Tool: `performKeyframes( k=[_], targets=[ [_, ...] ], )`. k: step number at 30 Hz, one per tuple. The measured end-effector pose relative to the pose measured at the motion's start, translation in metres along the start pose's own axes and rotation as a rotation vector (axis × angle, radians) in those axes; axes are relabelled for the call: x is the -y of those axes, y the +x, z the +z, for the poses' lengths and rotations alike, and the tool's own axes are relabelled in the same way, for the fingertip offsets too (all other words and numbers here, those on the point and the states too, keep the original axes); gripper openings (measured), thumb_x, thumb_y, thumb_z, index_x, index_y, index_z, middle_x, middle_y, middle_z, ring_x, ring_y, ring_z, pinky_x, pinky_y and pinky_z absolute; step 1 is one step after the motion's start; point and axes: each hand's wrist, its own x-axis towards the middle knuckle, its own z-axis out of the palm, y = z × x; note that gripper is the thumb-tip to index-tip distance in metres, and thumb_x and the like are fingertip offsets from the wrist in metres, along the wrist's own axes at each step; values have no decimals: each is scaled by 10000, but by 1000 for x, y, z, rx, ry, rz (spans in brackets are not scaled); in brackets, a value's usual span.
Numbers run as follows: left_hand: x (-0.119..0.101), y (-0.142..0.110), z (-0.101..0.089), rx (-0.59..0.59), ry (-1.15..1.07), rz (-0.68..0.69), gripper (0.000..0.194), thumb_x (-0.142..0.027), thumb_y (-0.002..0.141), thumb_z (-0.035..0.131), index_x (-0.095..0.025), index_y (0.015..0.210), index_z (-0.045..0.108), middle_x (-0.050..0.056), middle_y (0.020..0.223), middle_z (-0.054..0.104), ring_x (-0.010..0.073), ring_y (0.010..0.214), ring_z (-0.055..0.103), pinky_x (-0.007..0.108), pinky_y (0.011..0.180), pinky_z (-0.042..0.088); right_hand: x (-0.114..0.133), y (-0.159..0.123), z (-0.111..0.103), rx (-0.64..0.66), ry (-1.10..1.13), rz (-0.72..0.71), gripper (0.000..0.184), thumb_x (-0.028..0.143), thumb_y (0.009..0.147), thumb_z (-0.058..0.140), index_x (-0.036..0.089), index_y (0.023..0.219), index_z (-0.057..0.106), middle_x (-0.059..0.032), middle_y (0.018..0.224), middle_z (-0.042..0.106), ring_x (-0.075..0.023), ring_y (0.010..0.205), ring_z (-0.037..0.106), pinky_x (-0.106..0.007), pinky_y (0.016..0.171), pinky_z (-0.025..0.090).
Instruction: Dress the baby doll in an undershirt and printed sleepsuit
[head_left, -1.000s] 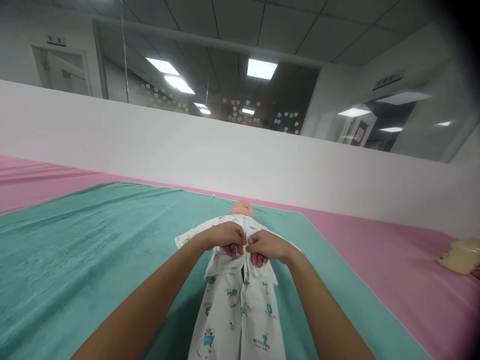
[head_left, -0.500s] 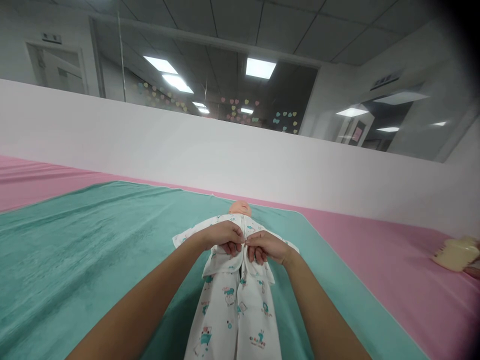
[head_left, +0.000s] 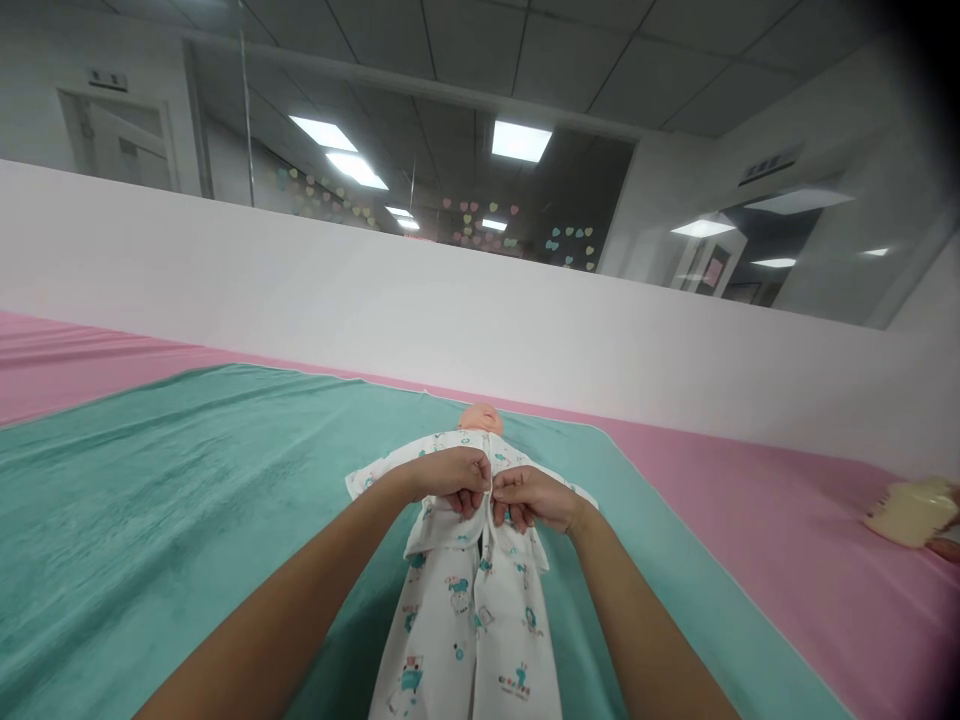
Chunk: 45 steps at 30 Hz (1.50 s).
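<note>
A baby doll (head_left: 481, 417) lies on its back, its head toward the wall. It wears a white printed jacket (head_left: 442, 530), whose two front edges meet along the middle, and matching trousers (head_left: 431, 620). My left hand (head_left: 456, 478) pinches the left front edge at mid-chest. Close beside it, my right hand (head_left: 531, 495) has its thumb and fingers closed on the right front edge. The fingertips of both hands nearly touch over the front seam. Whatever fastener sits between them is too small to make out.
Under the doll spreads a teal blanket (head_left: 225, 480) on a pink sheet (head_left: 720, 470). A low white wall (head_left: 420, 310) with glass above it runs behind. At the far right a cream-coloured object (head_left: 911, 512) lies on the pink sheet.
Both hands stay at the jacket front; their fingers have shifted slightly at the seam. The doll and its clothes lie as before.
</note>
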Motion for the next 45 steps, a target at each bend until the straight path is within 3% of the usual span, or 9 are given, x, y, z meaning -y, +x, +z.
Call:
performKeyframes(
  k=[4,7,10,14,22,34,40,45],
  targets=[
    [-6,-1,3,5,66,0,114,-290,772,466,-181,805,472,-16,568,581,115,498,579,206,487,446,4,1,4,-50,-56,24,236,381,702,604,157,761,554,-16,678,658,-61,409,506,-171,360,311],
    [-14,-2,9,-13,265,-4,160,-323,797,415,-180,744,464,-5,525,569,136,494,574,229,495,439,7,2,7,-81,-104,36,181,329,688,586,162,757,569,-4,652,642,-65,401,505,-171,354,309],
    [-20,-3,18,-138,516,-36,182,-342,801,391,-185,800,482,21,559,591,156,483,551,251,482,408,9,0,8,-72,-161,34,164,276,668,562,154,773,593,-10,651,642,-68,414,514,-166,363,308],
    [-21,-2,29,-266,749,-21,148,-310,741,458,-191,825,485,76,759,628,188,577,552,257,475,363,7,-1,7,-63,-156,28,138,215,622,543,150,741,572,-9,625,639,-70,414,507,-165,365,301],
    [-22,-9,32,-193,829,25,131,-224,749,420,-196,870,462,78,810,621,192,622,556,247,466,335,6,0,7,-65,-138,35,181,272,645,562,150,778,576,-11,628,646,-68,412,506,-168,368,298],
    [-17,-4,32,-267,820,43,106,-233,750,413,-192,807,492,79,794,626,182,591,555,247,464,336,5,1,8,-65,-120,39,158,289,684,528,149,740,576,-13,613,647,-67,399,505,-174,361,291],
    [-30,-15,18,-117,468,-12,188,-264,770,402,-206,926,487,13,685,631,144,530,580,218,461,403,8,-3,8,-50,-55,23,306,438,714,566,144,798,562,-17,637,640,-60,413,507,-165,362,281],
    [-27,-12,11,-72,253,-11,155,-212,723,442,-192,869,492,-15,594,600,126,522,578,205,481,428,4,-2,6,-38,-24,-9,338,470,722,580,148,820,543,-16,656,636,-57,411,502,-164,363,297]
  ],
)
